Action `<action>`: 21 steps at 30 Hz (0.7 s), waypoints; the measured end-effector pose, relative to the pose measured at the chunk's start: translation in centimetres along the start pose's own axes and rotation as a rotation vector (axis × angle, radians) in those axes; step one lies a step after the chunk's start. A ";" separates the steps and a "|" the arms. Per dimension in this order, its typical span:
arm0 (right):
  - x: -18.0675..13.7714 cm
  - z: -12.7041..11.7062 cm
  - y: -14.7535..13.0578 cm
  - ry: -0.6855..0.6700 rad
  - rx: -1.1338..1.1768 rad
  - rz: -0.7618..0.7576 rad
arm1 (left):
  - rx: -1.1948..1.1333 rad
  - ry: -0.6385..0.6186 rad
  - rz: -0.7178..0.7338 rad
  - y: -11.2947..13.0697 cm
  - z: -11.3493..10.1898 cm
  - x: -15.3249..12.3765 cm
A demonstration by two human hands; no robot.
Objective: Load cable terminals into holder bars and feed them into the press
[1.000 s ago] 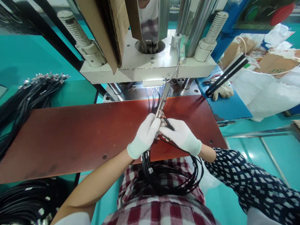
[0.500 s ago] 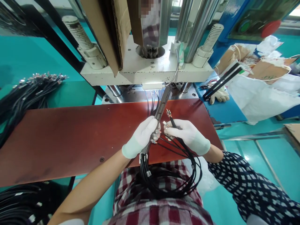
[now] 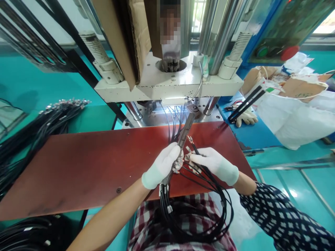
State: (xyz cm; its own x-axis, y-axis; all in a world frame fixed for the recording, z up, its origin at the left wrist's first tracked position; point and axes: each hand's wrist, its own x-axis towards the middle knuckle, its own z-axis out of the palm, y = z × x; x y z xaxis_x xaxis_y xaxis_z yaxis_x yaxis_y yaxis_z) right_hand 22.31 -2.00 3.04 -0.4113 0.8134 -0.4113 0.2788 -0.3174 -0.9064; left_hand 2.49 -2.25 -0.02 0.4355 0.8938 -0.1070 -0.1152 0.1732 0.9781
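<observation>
Both hands wear white gloves and meet above the front of a red-brown worktable point(image 3: 78, 164). My left hand point(image 3: 162, 164) is closed round a long narrow metal bar point(image 3: 184, 132) that slants up toward the machine, with cable ends clipped along it. My right hand point(image 3: 211, 162) pinches thin black cables point(image 3: 204, 209) with metal terminal tips point(image 3: 190, 140) sticking up beside the bar. The cables hang in loops down over my lap.
A white press machine point(image 3: 170, 83) with steel columns stands right behind the table. Bundles of black cables point(image 3: 39, 122) lie at the left and lower left. At the right are a blue surface with a glove point(image 3: 246, 118) and white bags point(image 3: 295, 118).
The view has tilted upward and both hands sit lower in it. The right hand has drawn the cable tips slightly away from the bar; both grips are unchanged.
</observation>
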 end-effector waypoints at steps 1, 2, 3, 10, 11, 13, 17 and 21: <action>0.1 -0.1 0.2 -0.020 0.009 0.019 | 0.005 -0.001 0.000 0.0 0.0 0.0; 0.1 -0.2 0.3 -0.044 0.032 0.032 | 0.005 -0.002 -0.003 0.0 0.0 0.0; 0.2 -0.3 0.4 -0.067 0.063 0.037 | 0.003 -0.001 -0.012 0.0 0.1 0.1; 0.2 0.3 -0.2 -0.075 0.140 0.050 | -0.050 0.001 -0.050 0.4 0.4 0.1; 0.3 0.3 -0.2 -0.070 0.144 0.051 | -0.053 0.001 -0.053 0.4 0.4 0.1; 0.4 0.4 0.1 -0.079 0.165 0.041 | -0.048 -0.008 -0.047 0.3 0.4 0.1; 0.7 -0.1 0.7 -0.121 0.131 -0.009 | -0.045 -0.014 -0.054 -0.1 0.1 0.2; 0.6 -0.2 0.1 -0.029 0.119 -0.096 | -0.069 -0.015 -0.118 -0.3 0.1 0.3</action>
State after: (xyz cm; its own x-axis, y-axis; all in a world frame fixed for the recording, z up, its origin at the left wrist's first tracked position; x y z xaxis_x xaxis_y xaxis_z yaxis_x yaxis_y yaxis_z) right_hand 22.24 -1.43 2.76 -0.4564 0.8289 -0.3234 0.1333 -0.2957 -0.9459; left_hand 2.76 -2.13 -0.29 0.4627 0.8594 -0.2177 -0.1231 0.3054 0.9442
